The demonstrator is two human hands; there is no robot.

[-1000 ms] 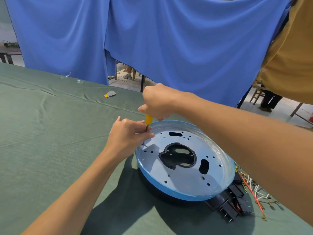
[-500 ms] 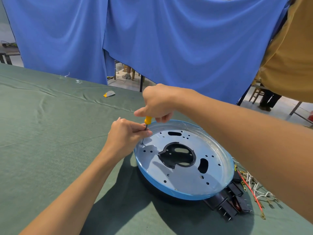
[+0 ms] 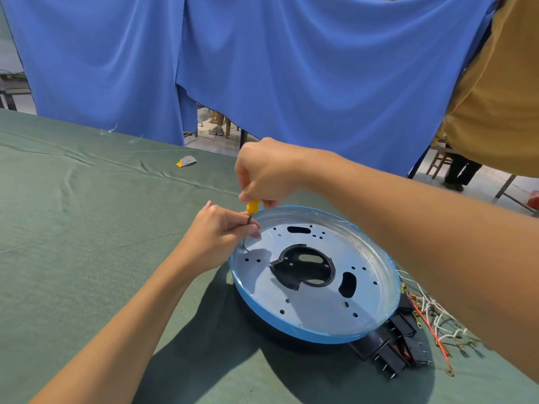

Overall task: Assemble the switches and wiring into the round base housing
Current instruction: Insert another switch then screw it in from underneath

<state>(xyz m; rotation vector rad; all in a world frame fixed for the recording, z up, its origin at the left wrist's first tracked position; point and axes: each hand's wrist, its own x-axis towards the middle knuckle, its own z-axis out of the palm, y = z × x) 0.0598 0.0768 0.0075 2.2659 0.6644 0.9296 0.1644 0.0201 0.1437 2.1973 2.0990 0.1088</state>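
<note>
Turning: right hand point(image 3: 268, 173) curled round yellow-handled screwdriver point(image 3: 252, 206)
Steadying: left hand point(image 3: 221, 237) pinching its shaft
Risk: tilted tip slipping, scratching round blue-rimmed metal base housing point(image 3: 315, 307)

Surroundings: cloth-covered bench, draped backdrop.
Wrinkled green tablecloth point(image 3: 73, 228); a small grey-and-yellow piece point(image 3: 186, 161) lies on it near the far edge. Blue curtain point(image 3: 291, 83) hangs behind, mustard fabric point(image 3: 501, 97) at right; a shoe point(image 3: 216, 130) shows below the curtain's gap.
</note>
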